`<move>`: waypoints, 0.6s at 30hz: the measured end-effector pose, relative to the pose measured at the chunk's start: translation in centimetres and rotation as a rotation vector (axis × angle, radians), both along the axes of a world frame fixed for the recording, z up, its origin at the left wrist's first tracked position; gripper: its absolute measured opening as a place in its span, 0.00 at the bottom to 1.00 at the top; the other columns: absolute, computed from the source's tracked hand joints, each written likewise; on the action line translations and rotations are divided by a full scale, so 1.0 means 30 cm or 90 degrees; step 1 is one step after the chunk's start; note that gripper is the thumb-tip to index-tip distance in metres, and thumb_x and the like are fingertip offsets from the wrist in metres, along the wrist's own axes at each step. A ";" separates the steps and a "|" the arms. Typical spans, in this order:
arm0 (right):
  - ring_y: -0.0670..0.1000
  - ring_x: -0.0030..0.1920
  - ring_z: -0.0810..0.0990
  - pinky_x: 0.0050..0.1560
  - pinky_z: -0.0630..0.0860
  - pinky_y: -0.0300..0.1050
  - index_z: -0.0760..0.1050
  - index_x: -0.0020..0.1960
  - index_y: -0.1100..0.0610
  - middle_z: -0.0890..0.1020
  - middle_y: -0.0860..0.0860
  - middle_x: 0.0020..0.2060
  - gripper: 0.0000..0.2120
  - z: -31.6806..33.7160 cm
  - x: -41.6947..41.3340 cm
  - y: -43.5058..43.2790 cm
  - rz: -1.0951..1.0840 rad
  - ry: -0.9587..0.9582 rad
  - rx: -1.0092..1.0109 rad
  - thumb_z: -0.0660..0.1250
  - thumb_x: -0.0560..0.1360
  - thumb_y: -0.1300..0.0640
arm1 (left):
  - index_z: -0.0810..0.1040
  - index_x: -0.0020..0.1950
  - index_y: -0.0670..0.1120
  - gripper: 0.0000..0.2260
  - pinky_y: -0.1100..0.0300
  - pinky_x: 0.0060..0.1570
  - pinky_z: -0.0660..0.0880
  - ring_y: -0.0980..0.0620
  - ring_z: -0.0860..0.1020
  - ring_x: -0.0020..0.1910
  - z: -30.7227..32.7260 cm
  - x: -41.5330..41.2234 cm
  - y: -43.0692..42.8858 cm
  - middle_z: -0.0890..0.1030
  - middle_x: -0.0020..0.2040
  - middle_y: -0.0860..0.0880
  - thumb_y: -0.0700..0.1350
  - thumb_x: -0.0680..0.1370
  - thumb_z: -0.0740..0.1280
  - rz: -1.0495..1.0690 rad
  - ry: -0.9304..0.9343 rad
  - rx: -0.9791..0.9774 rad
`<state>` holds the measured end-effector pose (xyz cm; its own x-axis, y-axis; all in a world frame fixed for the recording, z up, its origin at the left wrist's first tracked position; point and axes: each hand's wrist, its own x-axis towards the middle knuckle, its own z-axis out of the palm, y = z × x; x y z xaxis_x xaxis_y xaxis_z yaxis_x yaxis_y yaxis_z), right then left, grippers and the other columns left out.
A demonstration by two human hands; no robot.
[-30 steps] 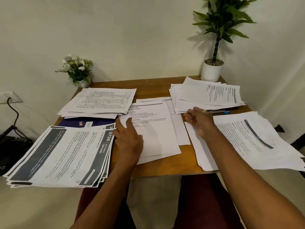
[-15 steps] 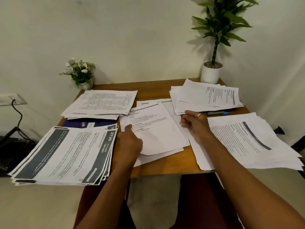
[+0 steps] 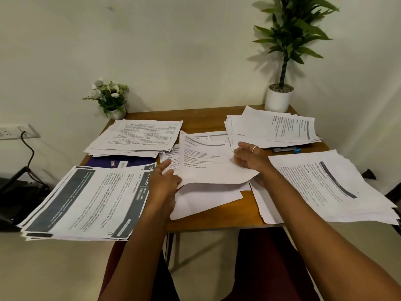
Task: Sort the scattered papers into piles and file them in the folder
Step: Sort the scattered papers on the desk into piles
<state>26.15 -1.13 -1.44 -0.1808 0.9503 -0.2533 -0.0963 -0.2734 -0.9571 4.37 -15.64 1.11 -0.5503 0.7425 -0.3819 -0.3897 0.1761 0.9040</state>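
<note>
You are holding both forearms out over the table [image 3: 201,119] centre: left hand [image 3: 163,183] and right hand [image 3: 249,160] pinching the sheet [image 3: 208,165] by opposite edges.

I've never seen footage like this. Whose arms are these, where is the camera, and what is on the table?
No machine here: these are a person's bare arms. The one picture comes from a camera worn on their head, looking forward and down. The wooden table holds four paper piles: a dark-banded pile near left, a far-left pile, a far-right pile and a near-right pile. A blue folder peeks out between the two left piles; a pen lies by the far-right pile. Loose sheets lie in the middle. The right hand pinches the right edge of the top sheet, which is raised and curled; the left hand touches its near left corner, grip unclear. A potted plant and flowers stand at the back.
</note>
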 end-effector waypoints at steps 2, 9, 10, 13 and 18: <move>0.53 0.56 0.84 0.60 0.81 0.47 0.73 0.72 0.56 0.81 0.53 0.62 0.26 0.008 -0.004 -0.001 -0.001 -0.023 -0.010 0.75 0.75 0.60 | 0.72 0.73 0.52 0.28 0.57 0.40 0.83 0.52 0.79 0.50 0.006 -0.004 -0.005 0.70 0.75 0.42 0.27 0.80 0.63 -0.001 -0.019 0.010; 0.46 0.50 0.82 0.35 0.77 0.32 0.72 0.72 0.56 0.82 0.51 0.59 0.23 0.028 0.033 -0.032 -0.009 -0.068 -0.027 0.72 0.78 0.60 | 0.73 0.69 0.53 0.25 0.58 0.35 0.80 0.51 0.78 0.51 0.015 -0.011 -0.013 0.71 0.75 0.44 0.28 0.80 0.63 0.014 -0.075 0.044; 0.47 0.50 0.82 0.35 0.77 0.34 0.74 0.70 0.57 0.83 0.52 0.59 0.22 0.029 0.036 -0.037 0.009 -0.065 -0.038 0.72 0.78 0.61 | 0.73 0.69 0.53 0.25 0.57 0.39 0.80 0.52 0.78 0.51 0.010 -0.017 -0.016 0.72 0.74 0.44 0.27 0.80 0.63 0.011 -0.085 0.046; 0.52 0.54 0.83 0.38 0.78 0.38 0.76 0.65 0.57 0.84 0.53 0.54 0.18 0.024 0.033 -0.041 0.020 -0.053 -0.054 0.73 0.76 0.63 | 0.73 0.71 0.51 0.25 0.57 0.43 0.79 0.53 0.79 0.54 -0.002 -0.041 -0.039 0.74 0.72 0.45 0.28 0.79 0.65 0.028 -0.089 0.059; 0.57 0.52 0.87 0.55 0.83 0.52 0.79 0.63 0.59 0.87 0.56 0.51 0.14 0.031 0.003 -0.044 0.085 -0.051 -0.110 0.73 0.78 0.58 | 0.75 0.70 0.51 0.24 0.57 0.44 0.81 0.45 0.79 0.63 0.006 -0.072 -0.068 0.78 0.69 0.46 0.29 0.79 0.66 0.044 -0.108 0.081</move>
<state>26.23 -2.45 -0.52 -0.2751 0.8605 -0.4287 0.0267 -0.4389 -0.8981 2.21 -17.67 1.31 -0.5376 0.7535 -0.3786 -0.5454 0.0317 0.8375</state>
